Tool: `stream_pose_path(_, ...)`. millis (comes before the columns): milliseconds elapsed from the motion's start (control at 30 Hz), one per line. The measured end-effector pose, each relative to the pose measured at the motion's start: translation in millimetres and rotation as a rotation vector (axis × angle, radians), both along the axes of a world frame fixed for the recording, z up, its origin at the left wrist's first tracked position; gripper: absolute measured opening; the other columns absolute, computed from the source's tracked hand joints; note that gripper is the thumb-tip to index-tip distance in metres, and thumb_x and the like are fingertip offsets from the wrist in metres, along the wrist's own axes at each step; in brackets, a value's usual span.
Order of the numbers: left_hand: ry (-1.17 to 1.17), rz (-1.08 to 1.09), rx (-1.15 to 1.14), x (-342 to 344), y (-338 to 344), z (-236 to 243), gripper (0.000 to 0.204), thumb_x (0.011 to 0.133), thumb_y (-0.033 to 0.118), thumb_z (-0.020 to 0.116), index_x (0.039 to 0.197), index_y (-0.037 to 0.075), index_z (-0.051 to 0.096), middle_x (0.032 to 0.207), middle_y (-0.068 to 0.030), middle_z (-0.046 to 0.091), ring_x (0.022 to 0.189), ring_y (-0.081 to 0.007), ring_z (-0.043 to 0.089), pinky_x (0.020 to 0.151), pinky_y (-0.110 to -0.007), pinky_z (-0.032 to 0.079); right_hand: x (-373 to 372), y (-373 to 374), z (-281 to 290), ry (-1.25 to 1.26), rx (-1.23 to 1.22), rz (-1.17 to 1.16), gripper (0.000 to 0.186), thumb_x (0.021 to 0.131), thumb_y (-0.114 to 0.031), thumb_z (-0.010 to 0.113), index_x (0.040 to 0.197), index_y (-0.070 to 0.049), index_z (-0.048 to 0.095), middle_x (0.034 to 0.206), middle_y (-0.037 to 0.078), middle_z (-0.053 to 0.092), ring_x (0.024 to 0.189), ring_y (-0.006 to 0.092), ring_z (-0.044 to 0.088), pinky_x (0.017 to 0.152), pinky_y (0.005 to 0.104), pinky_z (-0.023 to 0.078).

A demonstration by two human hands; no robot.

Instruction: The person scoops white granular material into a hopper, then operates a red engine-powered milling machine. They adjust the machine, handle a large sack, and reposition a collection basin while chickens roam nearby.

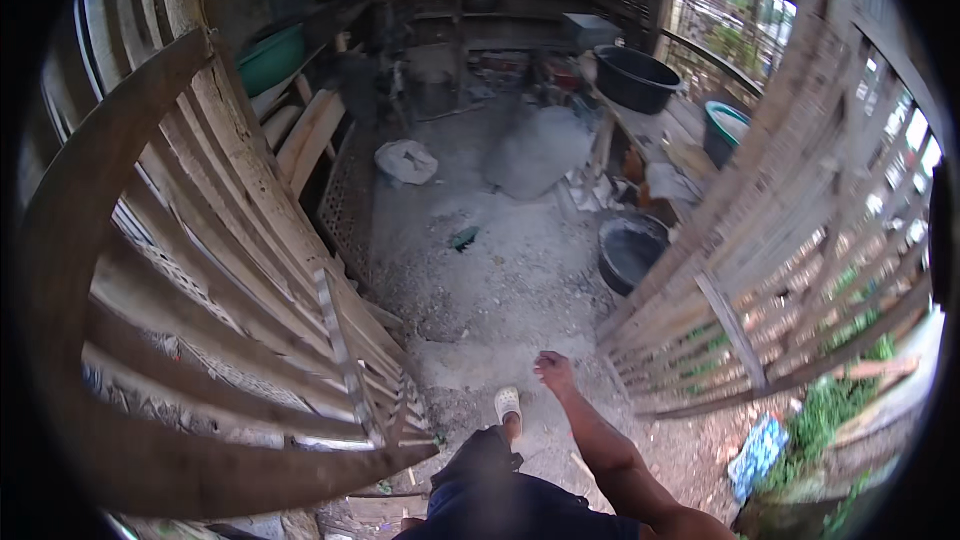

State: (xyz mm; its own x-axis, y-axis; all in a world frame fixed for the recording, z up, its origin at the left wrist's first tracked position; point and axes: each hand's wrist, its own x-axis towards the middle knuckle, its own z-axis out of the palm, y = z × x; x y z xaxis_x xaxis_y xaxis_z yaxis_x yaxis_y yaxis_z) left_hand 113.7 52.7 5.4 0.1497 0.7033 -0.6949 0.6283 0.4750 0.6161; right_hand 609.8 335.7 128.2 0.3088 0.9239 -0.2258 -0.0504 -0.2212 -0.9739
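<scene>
My right hand [555,372] hangs in front of my body above the dirt and concrete floor [470,360]. Its fingers are loosely bent and a little apart, and I see nothing in them. The right forearm comes up from the lower edge. My left hand does not show. Under me one foot in a pale clog [508,403] is set on the ground at a doorway. A slatted wooden gate [130,310] stands swung aside on my left, and a slatted wooden wall [760,290] rises on the right.
Ahead, a black basin [636,80] and a teal-rimmed tub [725,128] sit on a wooden bench at the right. A dark bucket [633,252] is on the floor below. A white sack [407,162] and a grey heap [540,150] lie further in. A green basin [272,58] rests at the left.
</scene>
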Motion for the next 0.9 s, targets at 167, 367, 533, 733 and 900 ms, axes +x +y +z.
stream_pose_path(167, 0.047, 0.149, -0.069, 82, 98, 21, 0.033, 0.077, 0.041, 0.072, 0.089, 0.011, 0.076, 0.087, -0.0103, 0.074, 0.081, -0.0238, 0.071, 0.071, -0.042, 0.056, -32, 121, -23, -0.245, -0.197, 0.362, 0.029, 0.088, -0.022, 0.064, 0.112, -0.007, 0.069, 0.091, 0.008, 0.071, 0.079, 0.0201, 0.070, 0.066, 0.0324, 0.054)
stream_pose_path(367, 0.075, 0.208, -0.061, 128, 233, 47, 0.030, 0.080, 0.039, 0.067, 0.087, 0.011, 0.076, 0.088, -0.0107, 0.074, 0.082, -0.0244, 0.071, 0.071, -0.042, 0.055, 37, 204, -36, -0.458, -0.261, 0.326, 0.039, 0.084, -0.033, 0.064, 0.114, -0.009, 0.070, 0.090, 0.014, 0.074, 0.083, 0.0248, 0.072, 0.078, 0.0358, 0.055)
stream_pose_path(533, 0.149, 0.125, -0.055, 135, 364, 46, 0.028, 0.083, 0.037, 0.064, 0.085, 0.011, 0.076, 0.089, -0.0111, 0.074, 0.083, -0.0249, 0.071, 0.071, -0.042, 0.055, 120, 277, -60, -0.364, -0.300, 0.136, 0.029, 0.089, -0.025, 0.062, 0.106, -0.003, 0.069, 0.079, 0.007, 0.068, 0.067, 0.0153, 0.066, 0.050, 0.0298, 0.051)
stream_pose_path(733, 0.240, 0.037, -0.008, 181, 547, 14, 0.028, 0.086, 0.035, 0.060, 0.083, 0.011, 0.075, 0.090, -0.0116, 0.073, 0.085, -0.0254, 0.071, 0.070, -0.041, 0.055, 210, 428, -42, -0.045, -0.216, -0.102, 0.048, 0.093, -0.033, 0.061, 0.125, 0.003, 0.059, 0.105, 0.013, 0.067, 0.088, 0.0225, 0.069, 0.059, 0.0316, 0.054)
stream_pose_path(900, 0.312, -0.078, 0.211, 261, 735, 3, 0.030, 0.089, 0.033, 0.056, 0.081, 0.011, 0.075, 0.091, -0.0119, 0.073, 0.086, -0.0259, 0.070, 0.070, -0.041, 0.054, 277, 588, 38, -0.146, -0.059, -0.283, 0.060, 0.095, -0.036, 0.059, 0.137, 0.006, 0.047, 0.122, 0.018, 0.062, 0.105, 0.0255, 0.065, 0.074, 0.0355, 0.055)
